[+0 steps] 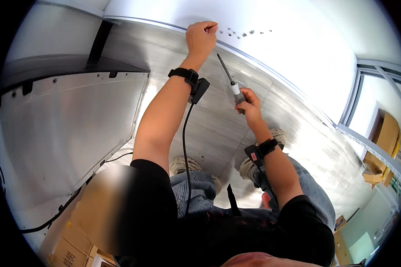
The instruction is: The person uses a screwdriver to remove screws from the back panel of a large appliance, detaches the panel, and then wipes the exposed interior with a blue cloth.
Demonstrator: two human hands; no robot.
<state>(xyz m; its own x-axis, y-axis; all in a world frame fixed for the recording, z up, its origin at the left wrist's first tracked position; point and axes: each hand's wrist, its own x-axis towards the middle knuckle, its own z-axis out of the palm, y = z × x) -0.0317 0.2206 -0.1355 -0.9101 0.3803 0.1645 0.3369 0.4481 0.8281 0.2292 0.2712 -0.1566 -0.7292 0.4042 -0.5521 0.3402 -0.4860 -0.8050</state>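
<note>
Small fasteners (251,32) are best picked singly by the pinched left hand (201,40), and the screwdriver (235,88), gripped in the right hand (251,107), angled away.

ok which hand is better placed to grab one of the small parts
Probably the left hand: it is close beside the small parts on the white surface, while the right hand is farther off and holds the screwdriver.

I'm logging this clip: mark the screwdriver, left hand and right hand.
Screwdriver (235,88): head view, on the white collar between shaft and grip.
Left hand (201,41): head view, on the back of the hand.
Right hand (251,107): head view, mid-hand, beside the grip.
</note>
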